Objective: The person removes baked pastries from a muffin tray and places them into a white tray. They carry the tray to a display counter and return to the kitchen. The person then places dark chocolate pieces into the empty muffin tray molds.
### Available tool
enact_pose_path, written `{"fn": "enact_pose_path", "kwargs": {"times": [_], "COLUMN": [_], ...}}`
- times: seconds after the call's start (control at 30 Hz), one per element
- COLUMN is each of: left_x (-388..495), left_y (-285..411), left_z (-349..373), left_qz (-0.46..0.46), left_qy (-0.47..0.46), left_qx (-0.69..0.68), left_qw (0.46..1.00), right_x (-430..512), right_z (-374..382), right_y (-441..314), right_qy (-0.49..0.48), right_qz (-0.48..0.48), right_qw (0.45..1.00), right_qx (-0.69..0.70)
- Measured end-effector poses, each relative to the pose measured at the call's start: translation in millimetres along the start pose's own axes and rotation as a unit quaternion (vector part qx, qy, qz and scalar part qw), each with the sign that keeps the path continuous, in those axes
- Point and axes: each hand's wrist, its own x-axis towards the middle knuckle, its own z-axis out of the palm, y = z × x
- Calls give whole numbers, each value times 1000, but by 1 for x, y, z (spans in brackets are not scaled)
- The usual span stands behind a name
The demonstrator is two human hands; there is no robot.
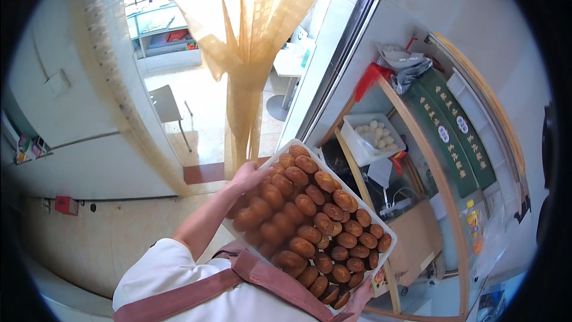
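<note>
A white plastic tray [388, 226], tilted across the view, is full of brown oval baked buns [305, 204], browned and cracked on top. My left hand [251, 178] grips its upper left edge, the fingers partly over the rim. At the lower right corner my right hand [363, 293] holds the tray, and its fingers are partly hidden under it. The tray is close in front of my white shirt and pink apron straps. Buns on the tray's left side look hazy, and how many layers lie below cannot be seen.
Ahead hangs a knotted yellow curtain [243, 62] in a bright doorway, with a chair [167, 105] and a table [292, 60] beyond. On the right stands a wood-framed shelf [440, 179] holding a white bin [373, 156] of pale round items. A red box [66, 205] lies by the left wall.
</note>
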Motion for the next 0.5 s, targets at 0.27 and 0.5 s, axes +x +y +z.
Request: {"fn": "enact_pose_path", "kwargs": {"times": [0.27,0.5], "left_x": [79,138], "left_y": [5,-32], "left_z": [-54,-127], "left_qz": [44,-6], "left_qy": [-6,19], "left_qx": [90,-21], "left_qw": [995,1000], "right_x": [-36,-40], "right_z": [75,174], "right_y": [-42,-92], "right_qy": [-27,-34], "right_qz": [-23,-97], "right_qw": [999,986], "right_qx": [-10,-133]}}
